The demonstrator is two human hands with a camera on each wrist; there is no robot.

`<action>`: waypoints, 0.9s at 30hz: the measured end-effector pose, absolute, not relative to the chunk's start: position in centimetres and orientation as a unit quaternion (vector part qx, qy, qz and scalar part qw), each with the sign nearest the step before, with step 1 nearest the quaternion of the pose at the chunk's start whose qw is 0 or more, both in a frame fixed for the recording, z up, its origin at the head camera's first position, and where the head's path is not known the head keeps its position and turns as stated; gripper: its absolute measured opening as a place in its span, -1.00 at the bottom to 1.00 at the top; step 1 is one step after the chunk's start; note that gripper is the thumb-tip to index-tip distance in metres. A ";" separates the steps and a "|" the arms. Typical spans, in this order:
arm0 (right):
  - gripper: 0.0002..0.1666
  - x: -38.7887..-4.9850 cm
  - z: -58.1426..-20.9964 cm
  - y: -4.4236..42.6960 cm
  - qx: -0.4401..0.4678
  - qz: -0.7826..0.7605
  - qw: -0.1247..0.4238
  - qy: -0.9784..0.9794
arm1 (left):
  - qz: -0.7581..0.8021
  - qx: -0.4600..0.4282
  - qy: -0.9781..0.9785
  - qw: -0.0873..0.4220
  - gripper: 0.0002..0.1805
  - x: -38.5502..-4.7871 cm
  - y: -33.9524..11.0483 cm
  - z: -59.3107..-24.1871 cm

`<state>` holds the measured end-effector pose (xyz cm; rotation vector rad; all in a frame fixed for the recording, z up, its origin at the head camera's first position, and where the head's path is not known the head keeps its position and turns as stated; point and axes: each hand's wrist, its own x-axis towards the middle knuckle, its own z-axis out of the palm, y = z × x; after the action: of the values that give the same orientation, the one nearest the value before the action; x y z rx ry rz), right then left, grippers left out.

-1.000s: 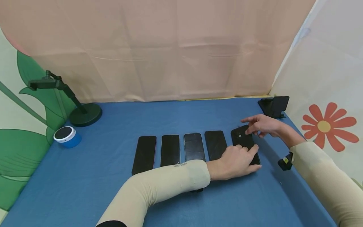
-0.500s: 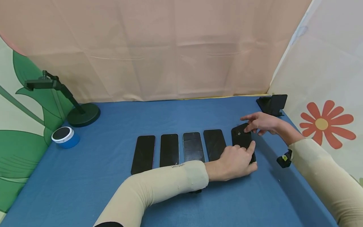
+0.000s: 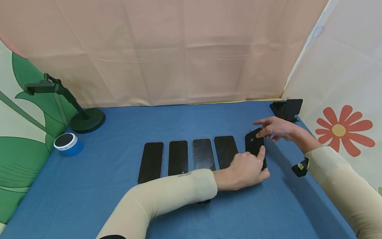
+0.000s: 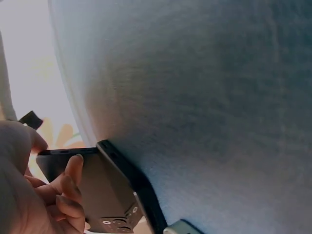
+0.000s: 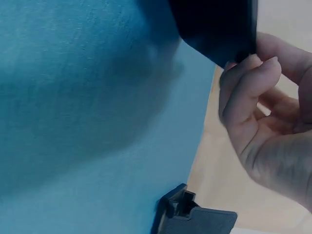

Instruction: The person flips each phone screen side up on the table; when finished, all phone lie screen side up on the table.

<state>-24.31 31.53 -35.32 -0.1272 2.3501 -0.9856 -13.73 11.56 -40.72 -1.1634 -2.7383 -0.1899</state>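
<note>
Several dark phones lie in a row on the blue table; the leftmost phone (image 3: pixel 150 162) shows a glossy black face. At the right end, a black phone (image 3: pixel 252 143) is tilted up off the cloth, the face toward the head camera bearing a small round mark. My left hand (image 3: pixel 243 170) holds its near end, index finger along the face and thumb at the lower corner. At the far end, my right hand (image 3: pixel 276 128) pinches a corner; the right wrist view shows fingertips on that phone (image 5: pixel 214 27). My left forearm hides the near ends of some phones.
A black phone stand (image 3: pixel 287 109) is at the back right corner. At the left stand a dark desk lamp (image 3: pixel 89 120) and a blue-and-white round container (image 3: pixel 70 145) with a dark top. A beige cloth (image 3: pixel 179 53) hangs behind the table.
Both hands have tipped the rightmost phone up, so its face looks narrower from the head. The left index finger has shifted slightly left with it; the other phones stay put.
</note>
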 end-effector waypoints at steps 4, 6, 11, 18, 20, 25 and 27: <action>-0.14 -23.8 -36.0 32.1 -0.062 -0.407 0.251 0.876 | -0.089 -0.379 -0.919 0.060 -0.25 -13.7 11.3 -40.4; -0.14 -23.5 -36.4 32.3 -0.063 -0.433 0.238 0.867 | -0.100 -0.376 -0.920 0.050 -0.25 -13.7 11.2 -40.2; -0.17 -23.0 -37.3 32.5 -0.067 -0.469 0.215 0.854 | -0.120 -0.366 -0.922 0.029 -0.25 -13.6 10.8 -40.0; -0.21 -22.9 -37.3 32.6 -0.062 -0.476 0.203 0.853 | -0.149 -0.348 -0.926 -0.008 -0.23 -14.1 9.9 -39.5; -0.21 -22.9 -37.2 32.6 -0.061 -0.476 0.205 0.853 | -0.154 -0.345 -0.926 -0.011 -0.23 -14.3 9.6 -39.5; -0.20 -22.9 -37.1 32.3 -0.064 -0.481 0.208 0.849 | -0.185 -0.330 -0.926 -0.004 -0.27 -15.0 8.6 -39.9; -0.20 -22.9 -37.1 32.2 -0.064 -0.483 0.207 0.848 | -0.210 -0.322 -0.923 -0.009 -0.28 -15.2 8.3 -40.1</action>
<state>-22.87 32.25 -37.12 -0.1790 2.3627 -1.3452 -15.16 8.25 -40.09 -1.0167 -2.9177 -0.6630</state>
